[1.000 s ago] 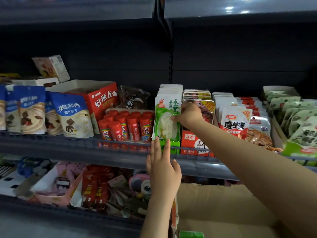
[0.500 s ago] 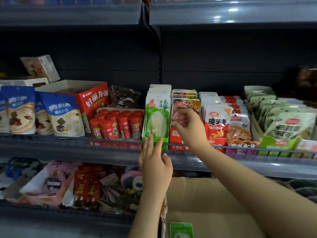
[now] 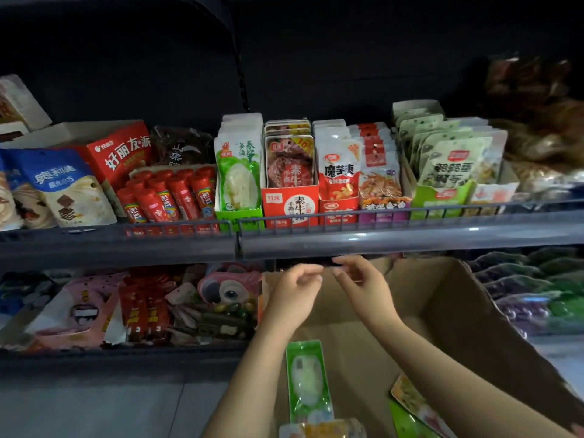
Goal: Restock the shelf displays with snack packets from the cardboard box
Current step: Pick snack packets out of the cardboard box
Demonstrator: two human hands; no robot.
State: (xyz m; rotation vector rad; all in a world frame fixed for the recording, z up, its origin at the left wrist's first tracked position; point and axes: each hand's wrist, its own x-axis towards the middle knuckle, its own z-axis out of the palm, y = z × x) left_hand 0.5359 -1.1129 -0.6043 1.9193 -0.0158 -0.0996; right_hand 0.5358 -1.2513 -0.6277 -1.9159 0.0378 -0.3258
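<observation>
At a dim shop shelf point(image 3: 410, 238), a person restocks snacks from a cardboard box point(image 3: 448, 311) wedged against the lower tier. Far left on the upper tier stand blue wafer bags point(image 3: 68, 188), cut off by the frame edge, then a red carton point(image 3: 121, 153) and red tubes point(image 3: 172, 197) leaning against the wire rail that keeps stock from sliding off. At centre, the green tray point(image 3: 238, 214) holds bamboo-shoot packets point(image 3: 238, 175) upright and face-forward, apparently so shoppers can read them; the row looks nearly full. Beside it stand the red tray point(image 3: 289, 207), konjac packets point(image 3: 338, 172) and, further right, pale green packets point(image 3: 455, 165).

Below the shelf lip, the left hand point(image 3: 295, 294) and right hand point(image 3: 363, 286) hang over the box, close together, fingers loosely curled. Motion blur and shadow make it impossible to tell whether either pinches anything; they appear empty, likely between packets. One green packet point(image 3: 308, 380) lies flat in the box between the forearms, the probable next pick, with more packets point(image 3: 407, 403) at lower right partly covered by the right arm.

The lower tier's jumbled sweets point(image 3: 215, 298) are too dark to identify, and the brown bags point(image 3: 537, 121) at far right are blurred.
</observation>
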